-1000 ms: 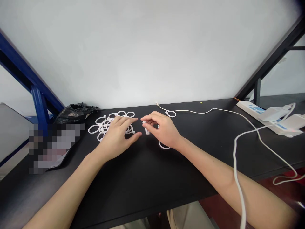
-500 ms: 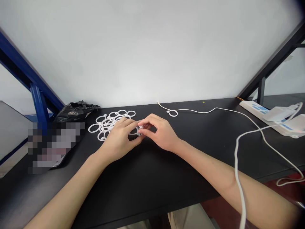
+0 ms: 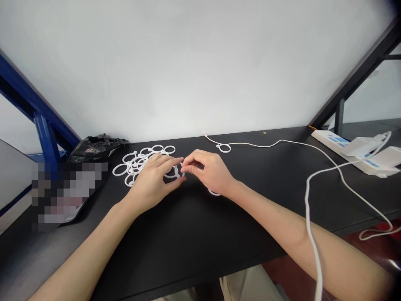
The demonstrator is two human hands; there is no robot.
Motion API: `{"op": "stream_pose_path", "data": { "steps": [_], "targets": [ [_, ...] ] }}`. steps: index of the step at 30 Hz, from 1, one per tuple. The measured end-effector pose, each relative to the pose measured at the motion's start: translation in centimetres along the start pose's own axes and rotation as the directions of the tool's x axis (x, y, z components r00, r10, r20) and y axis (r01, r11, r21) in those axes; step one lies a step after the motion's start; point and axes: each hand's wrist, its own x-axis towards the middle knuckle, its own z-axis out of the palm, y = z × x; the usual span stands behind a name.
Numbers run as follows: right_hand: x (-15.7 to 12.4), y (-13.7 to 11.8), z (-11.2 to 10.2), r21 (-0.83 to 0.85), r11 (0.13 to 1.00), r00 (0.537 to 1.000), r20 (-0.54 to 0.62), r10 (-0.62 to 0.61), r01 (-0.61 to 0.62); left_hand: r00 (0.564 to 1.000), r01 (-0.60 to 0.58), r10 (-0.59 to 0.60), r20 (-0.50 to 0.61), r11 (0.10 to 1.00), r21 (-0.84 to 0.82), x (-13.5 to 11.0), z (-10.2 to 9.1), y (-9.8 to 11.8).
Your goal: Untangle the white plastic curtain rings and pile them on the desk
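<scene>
A heap of several white plastic rings (image 3: 138, 163) lies on the black table (image 3: 194, 234), left of centre. My left hand (image 3: 153, 179) rests beside the heap, its fingers pinched on one white ring (image 3: 174, 172). My right hand (image 3: 208, 171) meets it from the right, thumb and forefinger pinched on the same ring. Under my right wrist another white ring (image 3: 214, 192) peeks out, mostly hidden.
A thin white cable (image 3: 282, 144) with a small loop runs along the table's back edge. Thicker white cables (image 3: 308, 209) hang at the right. White power strips (image 3: 354, 152) sit far right. A crumpled black bag (image 3: 94, 146) and a blurred patch (image 3: 67, 192) lie at the left.
My hands were apart a second ago, the right one holding a small white piece. They came together over a ring and now both pinch it.
</scene>
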Motion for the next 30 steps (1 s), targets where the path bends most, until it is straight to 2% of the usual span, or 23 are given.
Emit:
{"op": "stream_pose_path", "data": {
  "steps": [2,4,5,7,8,10,12,15,20,24,27,30],
  "targets": [
    [0.1,0.1,-0.5,-0.079,0.996,0.999,-0.030,0.045,-0.048,0.998,0.053,-0.052,-0.024,0.997,0.060,0.1,-0.1,-0.5],
    [0.3,0.3,-1.4,-0.278,0.949,0.988,-0.079,0.129,-0.147,0.990,0.142,-0.137,-0.041,0.978,0.154,0.1,-0.1,-1.2],
    [0.5,0.4,-2.0,-0.412,0.887,0.978,-0.109,0.180,-0.209,0.981,0.192,-0.187,-0.043,0.960,0.204,0.0,-0.1,-1.6],
    [0.7,0.8,-3.2,-0.616,0.702,0.930,-0.165,0.329,-0.358,0.960,0.275,-0.276,-0.034,0.920,0.280,-0.1,0.0,-2.2],
    [0.7,1.0,-3.7,-0.669,0.624,0.904,-0.185,0.385,-0.403,0.950,0.303,-0.310,-0.023,0.904,0.301,-0.2,0.1,-2.4],
    [0.7,1.5,-4.5,-0.715,0.553,0.870,-0.159,0.467,-0.428,0.934,0.338,-0.357,0.004,0.889,0.310,-0.3,0.4,-2.5],
    [0.6,1.8,-4.7,-0.715,0.563,0.858,-0.103,0.503,-0.416,0.928,0.346,-0.372,0.029,0.887,0.306,-0.5,0.7,-2.5],
    [0.3,2.0,-4.1,-0.665,0.644,0.867,-0.009,0.499,-0.378,0.927,0.340,-0.373,0.045,0.883,0.322,-0.6,0.9,-2.4],
    [0.2,2.3,-2.5,-0.526,0.805,0.931,0.062,0.360,-0.276,0.919,0.347,-0.390,0.058,0.870,0.351,-0.5,0.9,-2.3],
    [0.4,2.6,-1.9,-0.329,0.922,0.964,0.090,0.249,-0.207,0.922,0.349,-0.387,0.035,0.865,0.360,-0.4,0.8,-2.4],
    [0.4,2.3,-2.0,-0.387,0.891,0.965,0.009,0.260,-0.237,0.923,0.356,-0.386,0.010,0.860,0.365,-0.5,0.6,-2.5],
    [0.4,1.5,-2.5,-0.558,0.757,0.928,-0.070,0.367,-0.341,0.923,0.357,-0.386,0.007,0.861,0.361,-0.5,0.5,-2.5]
  ]
}}
